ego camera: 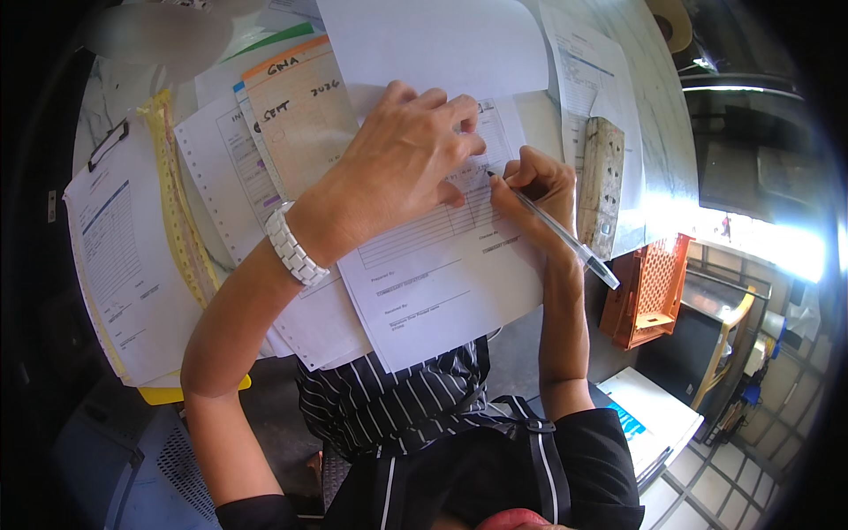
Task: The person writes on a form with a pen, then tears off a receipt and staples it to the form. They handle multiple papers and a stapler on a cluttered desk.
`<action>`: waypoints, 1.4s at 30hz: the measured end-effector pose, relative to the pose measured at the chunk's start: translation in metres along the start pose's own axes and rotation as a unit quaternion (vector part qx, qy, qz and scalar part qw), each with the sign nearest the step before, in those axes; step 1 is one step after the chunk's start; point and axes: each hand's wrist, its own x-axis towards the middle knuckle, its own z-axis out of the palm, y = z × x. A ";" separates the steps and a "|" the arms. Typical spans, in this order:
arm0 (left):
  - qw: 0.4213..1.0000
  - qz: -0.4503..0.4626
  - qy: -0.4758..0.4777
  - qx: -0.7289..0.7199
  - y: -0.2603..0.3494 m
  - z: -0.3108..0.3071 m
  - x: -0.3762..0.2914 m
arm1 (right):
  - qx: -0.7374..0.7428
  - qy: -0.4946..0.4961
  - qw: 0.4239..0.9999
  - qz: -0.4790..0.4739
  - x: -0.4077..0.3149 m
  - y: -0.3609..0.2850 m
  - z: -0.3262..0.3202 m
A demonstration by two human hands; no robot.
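A pen with a clear barrel (pixel 560 228) is held in my right hand (pixel 540 189), its dark tip touching a printed form (pixel 424 278). The form has a ruled table and signature lines, with some handwriting beside the pen tip. Across the upper part of this sheet lies my left hand (pixel 411 156), its fingers bent and apart and its thumb on the paper. That hand hides much of the table's left side. A white link bracelet (pixel 295 245) circles the left wrist. Just beyond the hands, a blank white sheet (pixel 437 46) overlaps the form's top.
An orange-edged card (pixel 298 119) with handwriting and punched-edge papers (pixel 218 165) lie left, near a clipboard (pixel 119 265) of forms. A worn power strip (pixel 601 185) rests on papers (pixel 583 79) at right. Below the marbled table (pixel 662 165) stands an orange plastic crate (pixel 652 291).
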 end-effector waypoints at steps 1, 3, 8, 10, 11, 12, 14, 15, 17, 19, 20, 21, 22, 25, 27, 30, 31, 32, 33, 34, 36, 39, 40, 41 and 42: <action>1.000 0.000 0.004 0.000 0.000 0.000 0.000 | 0.000 0.001 1.000 -0.002 0.000 -0.001 0.001; 1.000 -0.002 -0.001 -0.005 -0.001 -0.001 0.000 | -0.002 0.002 1.000 -0.008 0.001 0.000 0.001; 1.000 -0.006 -0.007 -0.015 0.000 0.000 0.001 | -0.001 0.001 1.000 -0.009 0.001 0.003 -0.002; 0.999 -0.021 -0.026 -0.026 0.000 -0.002 0.001 | -0.006 0.000 1.000 -0.007 0.001 0.002 0.000; 0.999 -0.021 -0.023 -0.025 0.000 -0.002 0.000 | -0.008 -0.001 1.000 -0.006 0.001 0.002 0.001; 0.999 -0.019 -0.020 -0.026 0.000 -0.002 0.000 | -0.011 0.006 1.000 -0.017 0.001 0.001 0.001; 0.999 -0.016 -0.018 -0.028 0.000 -0.001 0.001 | -0.017 0.020 0.999 -0.039 0.000 0.000 0.000; 0.999 -0.018 -0.020 -0.025 0.000 -0.001 0.000 | -0.006 0.022 0.999 -0.033 0.000 0.000 0.001; 1.000 -0.014 -0.014 -0.015 -0.001 -0.001 -0.001 | 0.014 0.025 0.999 -0.021 0.000 -0.001 0.003; 1.000 0.000 0.005 -0.006 -0.001 0.000 0.000 | 0.001 0.026 0.999 -0.019 0.001 -0.001 0.002; 1.000 0.002 0.008 -0.003 -0.001 0.000 0.000 | -0.006 0.025 0.999 -0.018 0.001 -0.002 0.002; 1.000 0.003 0.010 0.001 -0.002 0.000 0.000 | 0.000 0.024 1.000 -0.007 0.001 -0.003 0.003; 1.000 0.004 0.013 0.004 -0.001 0.000 0.000 | 0.005 0.024 1.000 0.005 0.002 -0.005 0.004; 0.999 -0.009 -0.017 -0.031 -0.001 0.000 0.000 | 0.000 0.029 1.000 -0.004 0.000 -0.005 0.003; 1.000 -0.009 -0.014 -0.023 0.000 -0.001 0.001 | 0.001 0.028 1.000 -0.006 0.001 -0.005 0.003; 1.000 -0.010 -0.010 -0.026 -0.001 0.000 0.000 | 0.005 0.023 1.000 0.006 0.003 -0.006 0.004; 1.000 -0.009 -0.009 -0.028 -0.002 0.000 0.000 | -0.003 0.026 1.000 0.001 0.001 -0.007 0.003; 1.000 -0.008 -0.005 -0.025 -0.002 0.000 0.000 | -0.010 0.029 1.000 -0.005 0.001 -0.008 0.003; 1.000 -0.009 -0.003 -0.022 -0.001 0.001 0.000 | -0.006 0.028 1.000 -0.002 0.001 -0.007 0.004; 1.000 -0.009 -0.001 -0.019 -0.001 0.001 -0.001 | -0.002 0.026 1.000 0.001 0.002 -0.008 0.005; 1.000 -0.014 -0.008 -0.019 -0.001 0.001 -0.001 | 0.001 0.032 0.999 0.003 0.003 -0.008 0.006; 1.000 -0.010 0.002 -0.019 -0.001 0.002 0.000 | 0.000 0.039 0.999 0.001 0.002 -0.007 0.006; 1.000 -0.008 0.008 -0.016 -0.001 0.002 0.000 | 0.001 0.033 0.999 0.000 0.003 -0.006 0.005; 1.000 -0.010 0.005 -0.014 -0.001 0.003 -0.001 | 0.002 0.027 1.000 0.000 0.003 -0.005 0.005; 1.000 -0.012 0.002 -0.012 -0.001 0.003 -0.001 | -0.003 0.027 1.000 -0.007 0.004 -0.005 0.004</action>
